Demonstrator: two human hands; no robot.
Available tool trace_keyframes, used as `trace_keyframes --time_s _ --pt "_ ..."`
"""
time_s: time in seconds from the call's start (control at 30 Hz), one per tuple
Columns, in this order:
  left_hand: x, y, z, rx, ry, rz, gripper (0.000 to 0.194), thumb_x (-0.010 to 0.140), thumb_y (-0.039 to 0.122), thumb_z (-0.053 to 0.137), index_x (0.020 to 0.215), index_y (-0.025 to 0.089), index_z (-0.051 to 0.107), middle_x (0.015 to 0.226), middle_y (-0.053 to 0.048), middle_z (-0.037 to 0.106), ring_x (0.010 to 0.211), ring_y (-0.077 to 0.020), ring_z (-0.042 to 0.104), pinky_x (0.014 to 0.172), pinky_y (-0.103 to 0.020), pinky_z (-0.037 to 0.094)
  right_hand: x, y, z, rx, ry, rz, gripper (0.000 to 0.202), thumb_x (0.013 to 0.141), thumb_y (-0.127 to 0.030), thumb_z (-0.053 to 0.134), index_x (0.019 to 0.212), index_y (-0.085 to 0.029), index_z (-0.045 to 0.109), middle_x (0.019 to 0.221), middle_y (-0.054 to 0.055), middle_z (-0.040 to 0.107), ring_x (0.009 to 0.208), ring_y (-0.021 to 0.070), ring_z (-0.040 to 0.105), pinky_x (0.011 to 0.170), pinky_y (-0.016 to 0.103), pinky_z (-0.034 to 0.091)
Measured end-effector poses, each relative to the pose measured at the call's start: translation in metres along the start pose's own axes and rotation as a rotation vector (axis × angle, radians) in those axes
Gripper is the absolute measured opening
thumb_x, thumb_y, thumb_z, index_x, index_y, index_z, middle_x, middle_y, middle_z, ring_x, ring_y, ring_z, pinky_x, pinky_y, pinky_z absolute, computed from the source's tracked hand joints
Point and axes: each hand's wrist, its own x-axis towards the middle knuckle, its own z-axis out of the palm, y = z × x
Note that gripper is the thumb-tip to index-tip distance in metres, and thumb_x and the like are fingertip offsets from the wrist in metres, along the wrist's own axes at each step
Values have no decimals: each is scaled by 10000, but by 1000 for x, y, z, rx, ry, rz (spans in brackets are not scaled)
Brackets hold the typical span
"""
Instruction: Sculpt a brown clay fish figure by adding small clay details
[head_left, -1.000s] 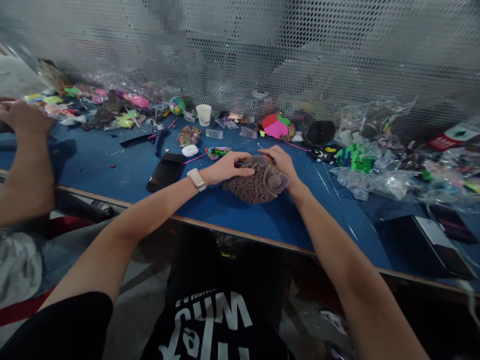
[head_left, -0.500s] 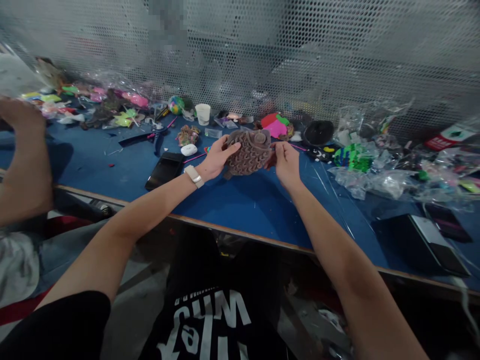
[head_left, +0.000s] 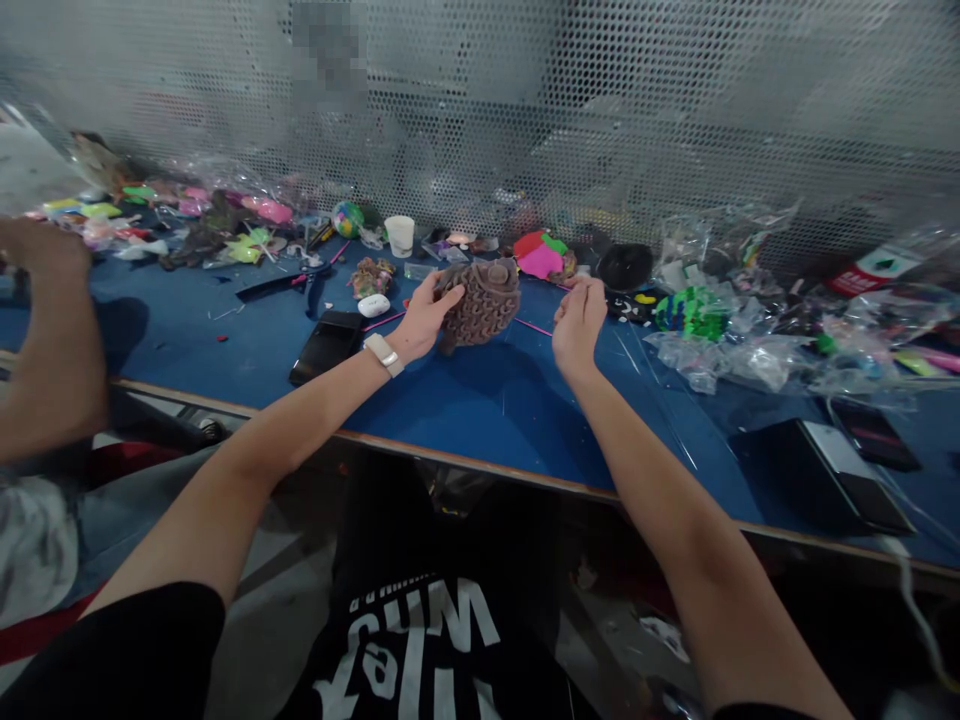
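A brown fish-shaped piece with raised curved scales and a round eye [head_left: 484, 305] hangs over the blue table. My left hand [head_left: 426, 318] is wrapped round its left side, thumb on the scales, with a pale band on the wrist. To the right of the piece and apart from it, my right hand [head_left: 580, 322] is closed, fingertips pinched together; what they hold, if anything, is too small to name. Behind the hands lies a red, pink and green clay shape [head_left: 540, 254]. A thin pink stick [head_left: 534, 327] shows between the piece and my right hand.
Near my left wrist lie a black phone [head_left: 328, 345] and a white oval case [head_left: 373, 306]. A paper cup [head_left: 400, 235] stands behind. Plastic bags [head_left: 761, 360] and a dark box [head_left: 810, 480] are at right. Another person's arm [head_left: 56, 330] rests at far left.
My right hand has come away from the brown piece, leaving a gap between them. My left hand still holds the piece, which sits slightly further left in view.
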Motion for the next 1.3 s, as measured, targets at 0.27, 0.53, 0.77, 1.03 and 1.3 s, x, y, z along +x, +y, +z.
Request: trace_keyframes --time_s 0.27,0.53,0.77,1.03,1.3 --pt "4 -2 -4 38 -15 44 704 894 730 934 1329 252 656 1401 -130 792 1366 -316 759 1300 -591 591 -11 -7 16 110 63 -1 679 998 -918 696 1334 -328 667 961 21 730 645 177 710 611 363 619" --pt "-2 13 -1 507 -37 375 647 1069 710 734 1472 212 646 1502 -197 752 1422 -340 737 1278 -560 595 -8 -10 12 198 65 123 513 1071 -802 658 1112 -293 703 652 -98 364 430 104 361 395 254 319" --pt "-24 41 8 1083 -400 712 390 1231 370 510 1563 223 653 1484 -176 758 1416 -333 727 1230 -553 588 0 0 9 126 94 162 404 1007 -597 721 1271 -336 560 982 -30 690 627 143 672 461 270 452" --pt "-21 39 10 1008 -659 600 429 1093 241 707 1519 297 709 1445 -139 779 1377 -344 736 1181 -534 557 -1 -26 -1 19 -121 23 736 926 -1028 681 1023 -300 641 737 -6 717 514 171 667 478 330 467" --pt "-13 38 -2 918 -604 451 320 1057 332 755 1372 290 792 1353 -116 815 1288 -348 755 1154 -520 562 -11 -41 4 10 -203 -10 756 982 -1051 555 826 -314 482 607 -67 414 463 142 493 475 331 441"
